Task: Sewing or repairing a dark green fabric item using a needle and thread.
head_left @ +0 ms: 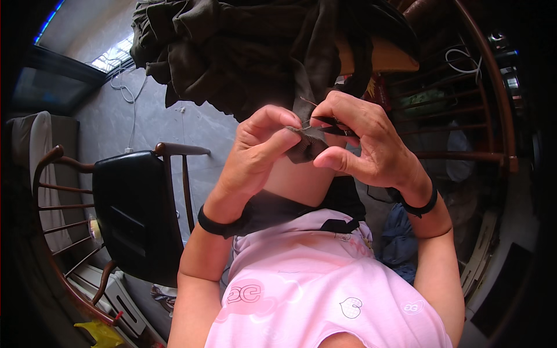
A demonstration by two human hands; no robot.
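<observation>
My left hand (263, 150) pinches the edge of a dark olive-brown fabric strip (299, 148) between thumb and forefinger, with some thread at the pinch. Close by on the right, my right hand (363, 139) holds small dark thread snips (333, 126) in its palm and fingers, the blades pointing left towards the pinched edge. A thin thread end (308, 101) sticks out by its forefinger; the right thumb is apart, below the blades. The strip hangs over my lap and seems to join the large heap of dark cloth (226, 52) beyond my hands.
A wooden board or tabletop edge (378, 54) shows under the heap. At the left stands a wooden chair with a black seat (135, 215); a wooden rail frame (461, 155) is at the right. A white cable (126, 89) lies on the grey floor, and blue cloth (398, 239) lies low right.
</observation>
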